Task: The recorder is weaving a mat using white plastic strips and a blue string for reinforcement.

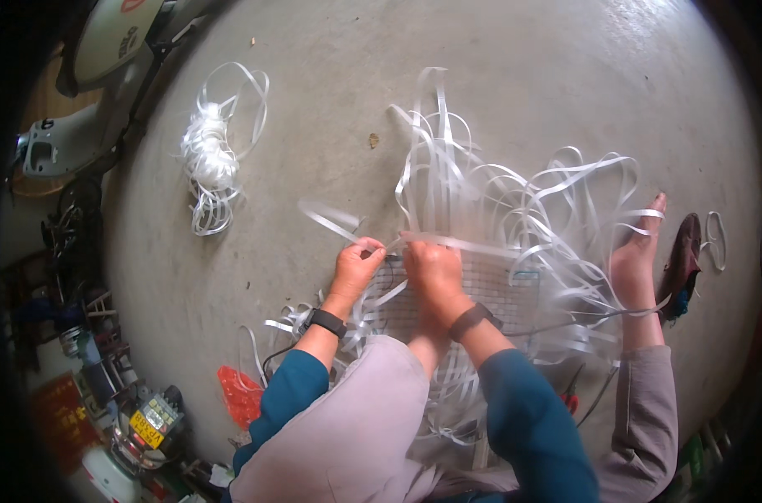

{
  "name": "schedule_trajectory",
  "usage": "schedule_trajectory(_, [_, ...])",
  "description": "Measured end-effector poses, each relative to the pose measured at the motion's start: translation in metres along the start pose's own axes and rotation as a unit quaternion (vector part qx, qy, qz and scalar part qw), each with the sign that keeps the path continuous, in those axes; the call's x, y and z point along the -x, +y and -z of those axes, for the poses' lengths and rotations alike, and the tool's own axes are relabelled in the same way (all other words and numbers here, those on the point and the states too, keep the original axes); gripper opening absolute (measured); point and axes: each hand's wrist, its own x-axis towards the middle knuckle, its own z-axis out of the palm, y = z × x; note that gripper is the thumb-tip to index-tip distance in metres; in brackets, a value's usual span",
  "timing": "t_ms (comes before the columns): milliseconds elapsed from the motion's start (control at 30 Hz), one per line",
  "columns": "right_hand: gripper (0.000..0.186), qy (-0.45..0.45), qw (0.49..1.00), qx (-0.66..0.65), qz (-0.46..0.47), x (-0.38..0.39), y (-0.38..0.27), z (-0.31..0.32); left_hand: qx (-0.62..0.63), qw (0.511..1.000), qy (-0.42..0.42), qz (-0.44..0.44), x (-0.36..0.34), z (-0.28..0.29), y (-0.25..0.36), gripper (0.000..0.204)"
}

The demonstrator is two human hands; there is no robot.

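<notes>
A woven panel of white plastic strapping (511, 293) lies in front of me, partly hidden by my arms and leg. Over its far left corner, my left hand (357, 270) pinches a white strap, and a blurred strap end sticks out beyond its fingertips. Close beside it, my right hand (433, 270) has its fingers curled around a strap at the panel's far edge. From there a blurred length of strap (473, 245) runs off to the right. Long loose straps (448, 159) fan out beyond the panel and to its right, in tangled loops.
A bundle of white strapping (209, 155) rests on the concrete floor at the far left. My bare foot (636, 264) is at the right, beside a dark shoe (684, 256). Red-handled scissors (571, 397) lie nearer. A red bag (237, 392) and a scooter (104, 109) are at the left.
</notes>
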Motion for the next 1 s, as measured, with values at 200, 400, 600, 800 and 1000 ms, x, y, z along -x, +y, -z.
schedule_trajectory(200, [0.016,-0.046,0.997,-0.06,0.005,-0.014,-0.013,0.022,0.003,1.0,0.003,0.02,0.003,0.0,-0.001,0.011])
schedule_trajectory(400, [0.016,-0.118,0.972,-0.199,0.03,-0.026,-0.012,0.036,0.1,0.995,0.005,0.004,0.005,-0.003,-0.007,0.017])
schedule_trajectory(600, [0.019,-0.1,0.986,-0.113,0.067,-0.039,-0.008,0.047,0.058,0.998,0.014,-0.035,0.004,-0.002,-0.016,0.022])
schedule_trajectory(800, [0.022,-0.196,0.966,-0.033,0.165,-0.045,-0.026,0.017,0.078,0.996,0.022,-0.022,0.003,-0.002,-0.026,0.022])
schedule_trajectory(1000, [0.01,-0.108,0.984,0.006,0.145,-0.038,-0.023,-0.003,0.098,0.994,0.036,-0.023,0.002,-0.005,-0.024,0.027])
